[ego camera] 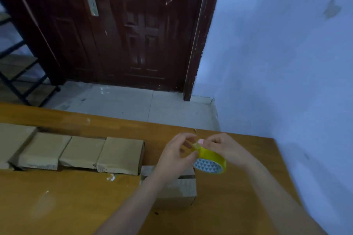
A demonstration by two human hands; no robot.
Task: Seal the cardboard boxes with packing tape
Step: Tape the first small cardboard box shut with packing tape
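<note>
Head camera, looking down over a wooden worktop (57,196): at the left, a row of cardboard boxes (80,152) is lying side by side with flaps down, and no tape is showing on any of them from this angle. Further right, one small open box (179,189) is standing near the front edge, partly hidden under the person's left forearm. Above it the left hand (175,156) is curling its fingers and picking at the loose end of a yellow tape roll (210,160), while the right hand (227,149) is gripping the roll from the far side, thumb on top. Roll and hands are hovering just above the small box, not touching it. Sealing appears to be barely starting: the tape end is only being freed, and every box in view seems to be waiting for its strip.
</note>
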